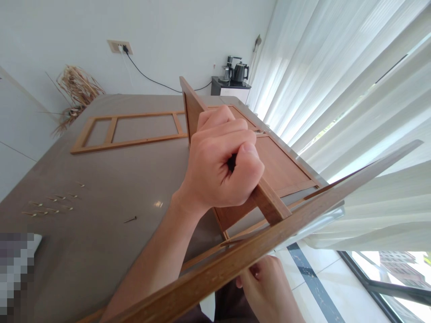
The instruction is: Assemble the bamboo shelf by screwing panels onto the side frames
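Note:
My left hand [225, 157] is wrapped in a fist round the top edge of an upright wooden panel [194, 105]. One end of that panel meets a long wooden board [215, 273], which slants across the foreground, tilted. Below this board, near my lap, is my right hand [266, 282], its fingers curled; the board hides part of it, and I cannot make out what it holds. Behind my left hand, a framed wooden panel [284, 163] lies on the table. A single screw [130, 219] rests left of my forearm.
On the grey table [141, 179] lie an open wooden frame [131, 128] and several small screws [54, 198] at the left. A kettle [240, 72] stands on a small cabinet [232, 89] by the wall. White curtains [336, 67] hang on the right.

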Motion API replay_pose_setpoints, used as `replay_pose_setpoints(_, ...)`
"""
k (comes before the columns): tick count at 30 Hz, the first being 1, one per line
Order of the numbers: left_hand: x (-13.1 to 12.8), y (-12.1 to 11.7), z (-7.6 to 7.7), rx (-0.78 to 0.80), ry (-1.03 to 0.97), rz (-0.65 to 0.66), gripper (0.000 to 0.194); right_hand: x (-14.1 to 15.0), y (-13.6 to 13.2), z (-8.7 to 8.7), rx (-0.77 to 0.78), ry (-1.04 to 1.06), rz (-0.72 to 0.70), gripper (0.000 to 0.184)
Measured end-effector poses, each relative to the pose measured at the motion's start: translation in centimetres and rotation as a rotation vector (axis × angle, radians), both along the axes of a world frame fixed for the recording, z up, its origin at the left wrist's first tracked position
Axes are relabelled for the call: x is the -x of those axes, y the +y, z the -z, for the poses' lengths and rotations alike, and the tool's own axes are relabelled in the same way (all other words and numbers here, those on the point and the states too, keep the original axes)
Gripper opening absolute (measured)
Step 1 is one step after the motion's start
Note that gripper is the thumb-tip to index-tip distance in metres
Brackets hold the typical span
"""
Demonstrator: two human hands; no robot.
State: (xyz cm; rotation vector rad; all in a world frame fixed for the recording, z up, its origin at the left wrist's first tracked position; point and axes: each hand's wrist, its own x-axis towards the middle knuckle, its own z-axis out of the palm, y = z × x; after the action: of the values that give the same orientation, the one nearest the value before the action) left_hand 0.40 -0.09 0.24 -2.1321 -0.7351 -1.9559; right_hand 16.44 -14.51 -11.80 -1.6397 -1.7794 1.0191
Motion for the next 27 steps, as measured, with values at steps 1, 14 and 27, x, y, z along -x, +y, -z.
replay_pose_setpoints(1, 0.0, 0.0, 0.0, 0.003, -0.005, 0.014, 0.038, 0.0, 0.0, 0.2, 0.109, 0.081, 0.024, 0.044)
replay_pose_setpoints(14, 0.2, 0.1, 0.2, 0.048, -0.038, 0.065, 0.041, 1.0, -0.5, 3.3, 0.441, 0.635, 0.169, 0.060)
replay_pose_setpoints(27, 0.4, 0.6, 0.0, 0.015, -0.021, 0.079, 0.045, 0.1, -1.0, 2.0, 0.081, 0.204, 0.016, 0.052)
